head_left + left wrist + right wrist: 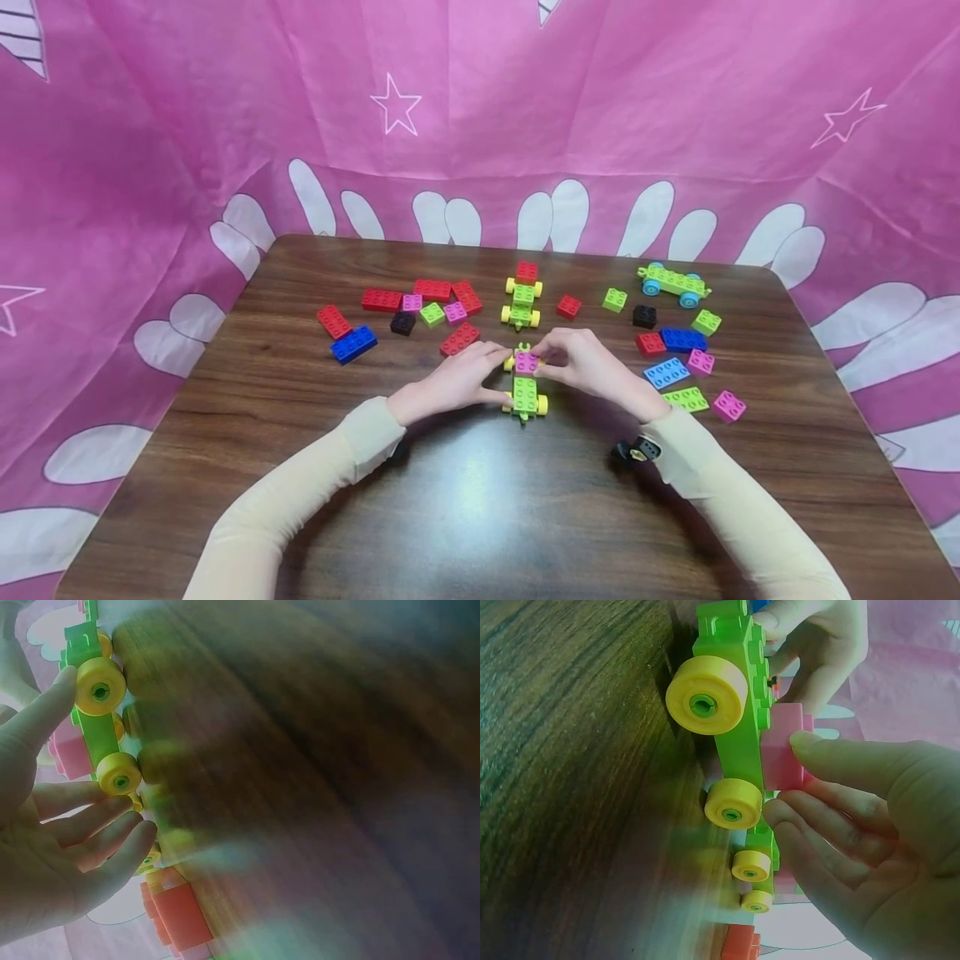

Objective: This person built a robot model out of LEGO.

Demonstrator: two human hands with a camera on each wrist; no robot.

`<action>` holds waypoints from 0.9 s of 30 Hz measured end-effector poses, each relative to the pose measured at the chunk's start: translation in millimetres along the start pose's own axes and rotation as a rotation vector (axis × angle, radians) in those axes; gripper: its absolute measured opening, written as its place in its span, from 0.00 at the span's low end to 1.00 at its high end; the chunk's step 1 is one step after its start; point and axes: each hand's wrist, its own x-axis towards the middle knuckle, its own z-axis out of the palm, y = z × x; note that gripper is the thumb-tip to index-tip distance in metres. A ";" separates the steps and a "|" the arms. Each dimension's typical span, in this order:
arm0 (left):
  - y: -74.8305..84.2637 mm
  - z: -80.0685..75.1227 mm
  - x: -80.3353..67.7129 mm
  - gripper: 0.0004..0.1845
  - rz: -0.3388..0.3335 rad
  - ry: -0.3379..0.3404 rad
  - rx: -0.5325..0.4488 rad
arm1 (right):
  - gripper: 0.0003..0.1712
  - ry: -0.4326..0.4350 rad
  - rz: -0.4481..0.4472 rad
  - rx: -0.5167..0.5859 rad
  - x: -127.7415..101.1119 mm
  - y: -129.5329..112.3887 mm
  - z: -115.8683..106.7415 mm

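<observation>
A bright green toy car base with yellow wheels stands on the table in front of me. A pink brick sits on its studs towards the far end. My right hand pinches that brick, with the thumb on its face in the right wrist view. Along the car's left side, my left hand holds the base, its thumb by the near wheel and its index finger by the far wheel. The palm side of the left hand faces its wrist camera.
Beyond the car stands another green car with yellow wheels and a red brick. Red, blue, pink, green and black bricks lie left, among them a blue brick. Right are more bricks, including a light blue one, and a blue-wheeled car.
</observation>
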 end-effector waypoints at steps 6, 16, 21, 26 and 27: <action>0.5 1.4 0.9 0.44 0.010 0.002 -0.001 | 0.14 -0.006 0.017 0.007 -1.5 0.2 -0.9; -1.2 0.6 0.7 0.43 0.002 -0.003 -0.004 | 0.16 -0.040 0.044 0.023 1.3 -0.9 -1.7; -1.0 0.0 0.1 0.43 -0.001 -0.003 -0.005 | 0.17 -0.047 0.058 0.030 1.7 -1.0 -1.2; -0.3 -0.2 0.2 0.44 0.000 -0.003 -0.003 | 0.17 -0.039 0.062 0.029 0.9 -0.5 -0.3; -0.3 0.0 0.4 0.44 0.000 -0.005 -0.002 | 0.17 -0.036 0.063 0.030 0.5 -0.5 -0.1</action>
